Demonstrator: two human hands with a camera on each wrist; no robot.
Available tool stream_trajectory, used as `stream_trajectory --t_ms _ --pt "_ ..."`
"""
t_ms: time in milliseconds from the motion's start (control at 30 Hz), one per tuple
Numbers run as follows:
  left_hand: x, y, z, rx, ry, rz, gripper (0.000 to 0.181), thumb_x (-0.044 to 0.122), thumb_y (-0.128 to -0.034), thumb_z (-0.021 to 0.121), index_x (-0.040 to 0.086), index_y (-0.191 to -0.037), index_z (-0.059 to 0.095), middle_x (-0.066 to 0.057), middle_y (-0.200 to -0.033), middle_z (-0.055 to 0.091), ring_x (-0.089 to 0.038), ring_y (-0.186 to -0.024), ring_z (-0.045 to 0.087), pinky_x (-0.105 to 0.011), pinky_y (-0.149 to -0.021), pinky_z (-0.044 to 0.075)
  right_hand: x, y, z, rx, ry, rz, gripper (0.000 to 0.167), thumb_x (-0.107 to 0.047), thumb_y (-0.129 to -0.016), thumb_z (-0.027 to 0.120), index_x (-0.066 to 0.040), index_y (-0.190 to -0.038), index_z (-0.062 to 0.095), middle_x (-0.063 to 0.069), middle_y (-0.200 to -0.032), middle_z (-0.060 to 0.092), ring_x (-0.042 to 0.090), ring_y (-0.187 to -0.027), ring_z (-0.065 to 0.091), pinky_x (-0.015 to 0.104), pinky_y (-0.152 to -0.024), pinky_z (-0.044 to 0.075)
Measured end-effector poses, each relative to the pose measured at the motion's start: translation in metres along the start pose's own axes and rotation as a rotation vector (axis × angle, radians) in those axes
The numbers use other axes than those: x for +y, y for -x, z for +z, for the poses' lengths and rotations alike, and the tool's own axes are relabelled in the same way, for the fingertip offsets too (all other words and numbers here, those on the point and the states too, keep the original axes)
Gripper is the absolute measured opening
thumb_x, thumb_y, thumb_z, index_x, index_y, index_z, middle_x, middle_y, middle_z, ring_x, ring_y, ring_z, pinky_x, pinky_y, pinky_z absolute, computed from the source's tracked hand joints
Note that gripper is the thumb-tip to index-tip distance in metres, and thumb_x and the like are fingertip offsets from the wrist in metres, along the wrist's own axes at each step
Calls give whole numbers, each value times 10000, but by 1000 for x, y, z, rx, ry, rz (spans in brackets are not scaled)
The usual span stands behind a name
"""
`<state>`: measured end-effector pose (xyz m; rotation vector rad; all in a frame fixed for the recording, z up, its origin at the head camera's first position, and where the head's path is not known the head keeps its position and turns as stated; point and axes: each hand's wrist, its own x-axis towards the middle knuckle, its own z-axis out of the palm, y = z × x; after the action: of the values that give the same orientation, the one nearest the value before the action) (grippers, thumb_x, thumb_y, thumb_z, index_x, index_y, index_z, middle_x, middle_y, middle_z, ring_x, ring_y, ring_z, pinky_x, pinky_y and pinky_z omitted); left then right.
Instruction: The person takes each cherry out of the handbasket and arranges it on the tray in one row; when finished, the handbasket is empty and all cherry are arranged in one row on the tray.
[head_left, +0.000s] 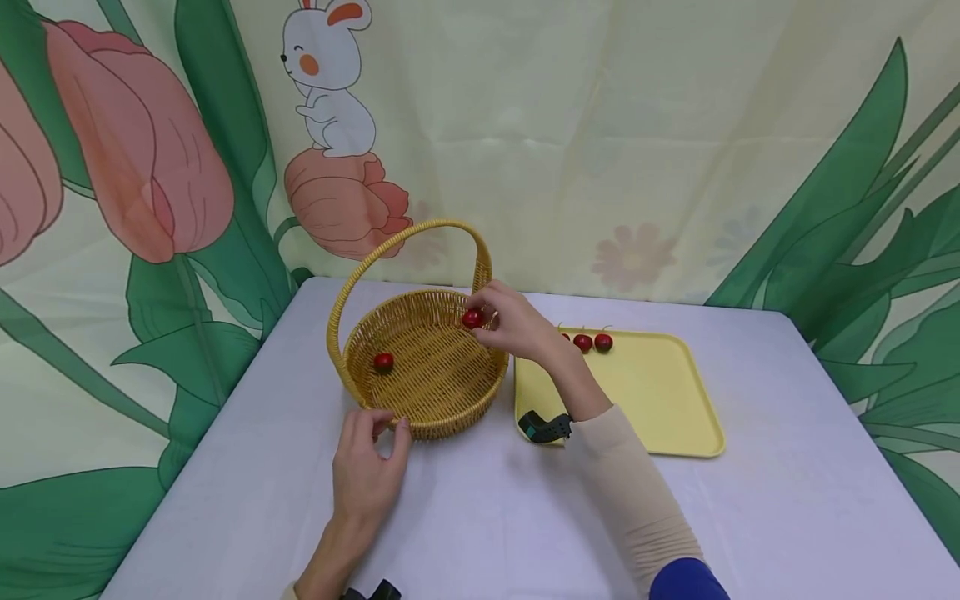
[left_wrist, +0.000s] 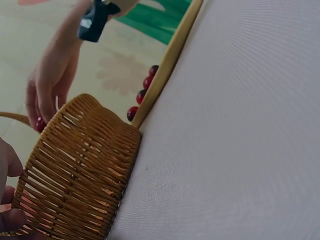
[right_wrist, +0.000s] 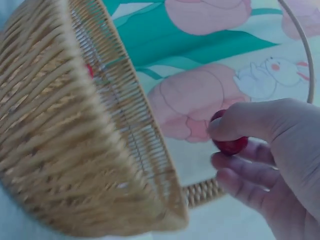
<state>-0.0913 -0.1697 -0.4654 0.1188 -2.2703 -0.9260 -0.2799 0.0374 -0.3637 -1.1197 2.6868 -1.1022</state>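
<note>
A round wicker basket [head_left: 431, 421] with a tall handle stands on the table, one cherry [head_left: 383, 362] lying inside at its left. My right hand [head_left: 517, 325] pinches another cherry [head_left: 472, 318] by thumb and fingers above the basket's right rim. That held cherry [right_wrist: 232, 142] shows clearly in the right wrist view. At the near left rim of the basket, my left hand [head_left: 370, 471] grips the edge with thumb and fingers. In the left wrist view its fingers [left_wrist: 12, 217] lie against the woven wall.
Right of the basket lies a yellow tray [head_left: 652, 400], with several cherries [head_left: 603, 342] along its back left edge. My right forearm crosses over the tray's left part. A patterned curtain [head_left: 525, 150] hangs behind the white table [head_left: 480, 517].
</note>
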Motion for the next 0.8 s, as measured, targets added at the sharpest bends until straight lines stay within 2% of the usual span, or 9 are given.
stream_trajectory --t_ms 333,700,800 --pt "0 0 1 -14 -7 -18 192 155 -873 733 63 -1001 623 -44 -954 579 -172 -871 611 -395 -762 563 25 37 -11 182 10 -5 319 -70 -867 721 -45 -1171 629 111 -1169 588 257 -950 646 458 -819 586" --pt "3 1 0 -24 -11 -31 197 165 -881 726 56 -1008 622 -61 -959 579 -205 -872 612 -402 -759 551 48 71 -28 294 18 65 342 -43 -868 730 -51 -1199 644 121 -1182 607 248 -888 663 478 -769 573" --pt "3 1 -1 -26 -14 -31 196 162 -882 723 51 -1008 621 -62 -958 576 -221 -869 610 -403 -758 549 53 79 -31 329 12 78 327 -19 -867 719 -49 -1186 652 124 -1177 604 240 -880 664 438 -762 579"
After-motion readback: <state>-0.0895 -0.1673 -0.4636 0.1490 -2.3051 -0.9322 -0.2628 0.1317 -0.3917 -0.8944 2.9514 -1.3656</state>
